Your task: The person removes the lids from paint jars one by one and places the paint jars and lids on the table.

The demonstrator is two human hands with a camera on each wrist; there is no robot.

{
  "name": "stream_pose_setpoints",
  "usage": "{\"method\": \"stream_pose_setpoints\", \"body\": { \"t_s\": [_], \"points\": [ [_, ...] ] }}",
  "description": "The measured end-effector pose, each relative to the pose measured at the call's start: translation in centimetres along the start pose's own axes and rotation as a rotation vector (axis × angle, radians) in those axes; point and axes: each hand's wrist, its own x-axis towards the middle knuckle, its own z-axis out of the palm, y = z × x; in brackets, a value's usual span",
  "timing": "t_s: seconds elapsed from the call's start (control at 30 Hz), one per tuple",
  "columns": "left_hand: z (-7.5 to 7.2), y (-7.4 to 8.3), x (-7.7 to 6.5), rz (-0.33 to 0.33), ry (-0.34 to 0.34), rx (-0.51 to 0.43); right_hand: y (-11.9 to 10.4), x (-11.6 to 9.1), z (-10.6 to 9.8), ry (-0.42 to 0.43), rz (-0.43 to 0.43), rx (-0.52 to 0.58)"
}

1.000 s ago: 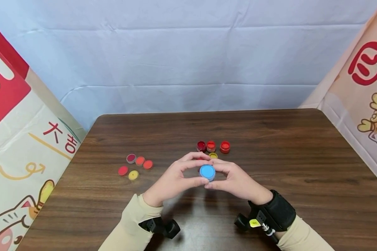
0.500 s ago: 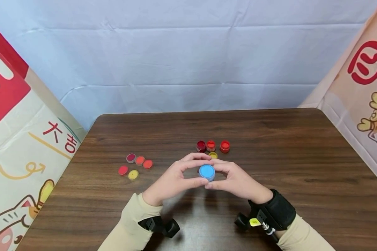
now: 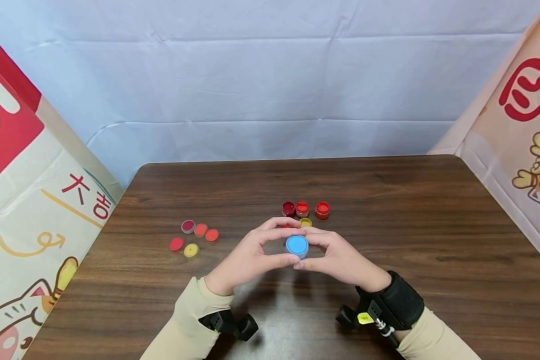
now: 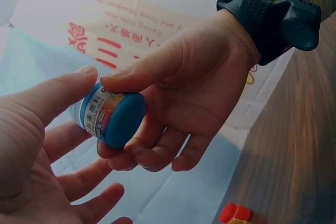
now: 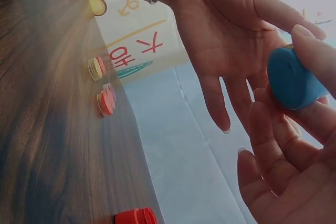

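A small paint jar (image 3: 297, 246) with a blue lid is held over the front middle of the table, lid facing up toward the head camera. From the left side my left hand (image 3: 261, 252) pinches it between thumb and fingers. My right hand (image 3: 335, 255) pinches it from the opposite side, the two thumbs nearly meeting. In the left wrist view the printed label of the paint jar (image 4: 98, 109) shows beside its blue lid (image 4: 128, 121). Only the blue end of the paint jar (image 5: 294, 80) is visible in the right wrist view.
Behind the hands stand several small pots, among them a dark red pot (image 3: 288, 209), a red pot (image 3: 322, 210) and a yellow pot (image 3: 305, 222), partly hidden by fingers. To the left lie several round lids, including a yellow lid (image 3: 191, 250) and a red lid (image 3: 176, 244).
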Motion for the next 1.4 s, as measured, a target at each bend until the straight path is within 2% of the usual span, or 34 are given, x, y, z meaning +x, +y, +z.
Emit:
{"method": "stream_pose_setpoints", "body": {
  "t_s": [0.2,0.5,0.6,0.73,0.9,1.07,1.2,1.4],
  "points": [
    [-0.13,-0.04,-0.04,0.01,-0.033,-0.025,-0.04,-0.04,-0.07,-0.005,0.005,-0.011],
    [-0.13,-0.39,-0.07,0.003,-0.027,-0.022,0.07,0.03,0.01,0.004,-0.04,-0.036],
    [-0.05,-0.39,-0.02,0.022,-0.021,-0.029,-0.05,0.0,-0.02,0.02,-0.047,-0.054],
    [0.08,-0.24,0.02,0.047,0.006,-0.016,-0.15,0.0,0.01,0.043,-0.057,-0.06],
    [0.2,-0.13,0.02,0.029,0.034,0.012,-0.18,-0.01,0.03,0.047,-0.048,-0.053],
    [0.0,0.16,-0.04,0.022,0.007,0.029,-0.19,-0.15,-0.04,0.028,-0.013,-0.025],
    [-0.2,0.19,-0.09,0.03,-0.02,0.019,-0.19,-0.22,-0.01,0.032,-0.014,-0.043],
    [-0.15,-0.16,-0.1,0.037,0.015,0.023,-0.27,-0.23,0.29,0.049,-0.038,-0.041]
  ]
}}
